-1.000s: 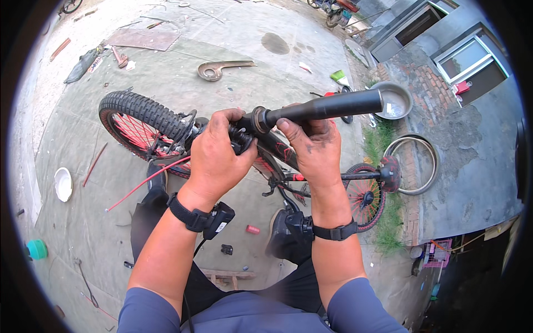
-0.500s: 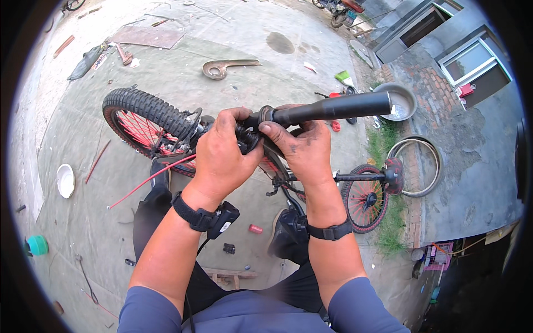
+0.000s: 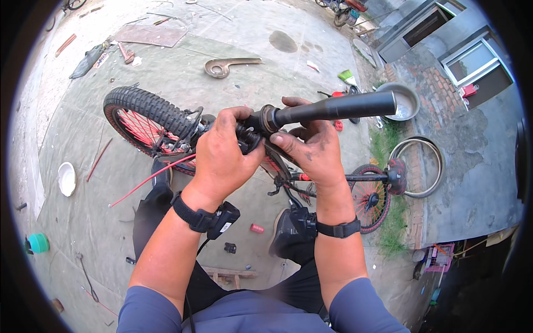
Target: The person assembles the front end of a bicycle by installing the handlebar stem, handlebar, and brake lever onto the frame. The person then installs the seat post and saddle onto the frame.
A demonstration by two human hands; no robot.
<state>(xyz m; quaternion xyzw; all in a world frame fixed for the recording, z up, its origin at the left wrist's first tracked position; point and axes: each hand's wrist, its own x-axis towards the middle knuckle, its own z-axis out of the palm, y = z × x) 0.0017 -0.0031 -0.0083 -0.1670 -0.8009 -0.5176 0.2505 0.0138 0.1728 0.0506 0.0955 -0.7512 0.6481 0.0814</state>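
A small bicycle with knobby tyres and red spokes is between my legs; its front wheel [image 3: 145,119] lies to the left. From its head end a long black tube [image 3: 344,108] sticks out to the right, with a hexagonal headset nut [image 3: 270,118] round its base. My left hand [image 3: 226,145] is closed round the black head tube [image 3: 250,136], left of the nut. Beside the nut, my right hand [image 3: 315,143] has its thumb and fingers spread around the underside and far side of the tube, not closed on it. The palm side is partly hidden.
A red cable [image 3: 150,181] runs out left of the bicycle. On the ground cloth lie a curved metal chain guard [image 3: 230,65], a pipe wrench [image 3: 126,54], a white bowl [image 3: 66,179] and a red cylinder [image 3: 256,228]. A metal basin [image 3: 411,111] and bare rims [image 3: 438,166] stand at right.
My right hand has shifted right and slightly down, its thumb coming off the headset nut and its fingers spreading. My left hand has kept its hold.
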